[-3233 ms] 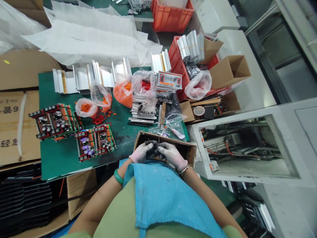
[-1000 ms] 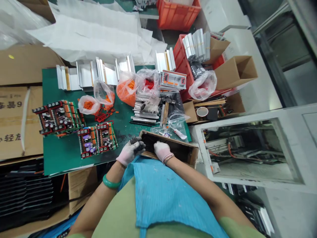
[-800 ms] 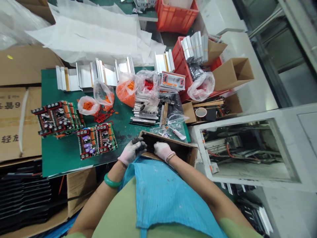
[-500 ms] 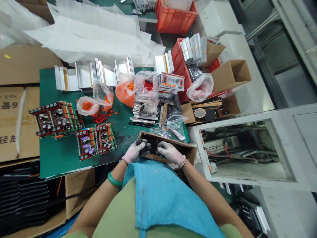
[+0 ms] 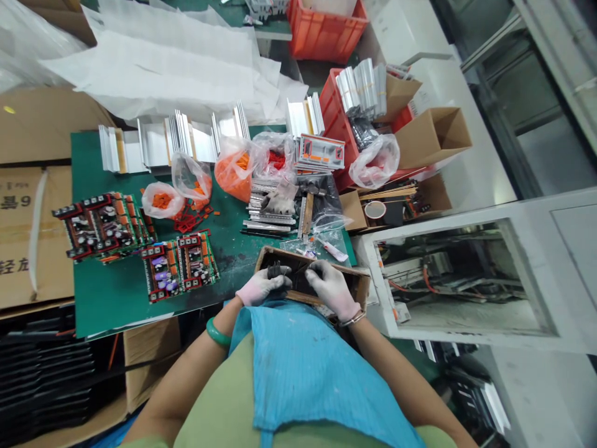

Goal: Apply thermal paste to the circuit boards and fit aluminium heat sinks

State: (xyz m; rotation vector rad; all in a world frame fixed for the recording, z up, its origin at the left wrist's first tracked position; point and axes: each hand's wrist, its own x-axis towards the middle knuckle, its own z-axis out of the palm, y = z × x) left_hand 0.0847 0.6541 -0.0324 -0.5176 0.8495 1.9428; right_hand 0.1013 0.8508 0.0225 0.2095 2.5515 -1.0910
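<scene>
Both my hands wear whitish gloves over a narrow wooden box (image 5: 361,287) at the table's front edge. My left hand (image 5: 262,287) is closed around a small bundle of thin black pieces (image 5: 276,270), whose kind I cannot make out. To its right, my right hand (image 5: 332,291) is closed in a pinch above the box's dark inside. Whatever lies between its fingertips is too small to name. Just behind the box, a white tube (image 5: 334,251) rests on clear plastic. A hammer (image 5: 308,211) lies farther back among metal strips (image 5: 268,225).
Stacked circuit boards (image 5: 105,225) and more boards (image 5: 181,266) occupy the green table's left side. Bags of orange parts (image 5: 234,171) and aluminium profiles (image 5: 153,143) line the back. Red crates (image 5: 338,118) and a cardboard box (image 5: 422,140) stand right, beyond a white frame (image 5: 471,227).
My right hand has shifted slightly right and turned, opening a wider gap between the hands. My left hand has turned, and the black bundle in it shows more.
</scene>
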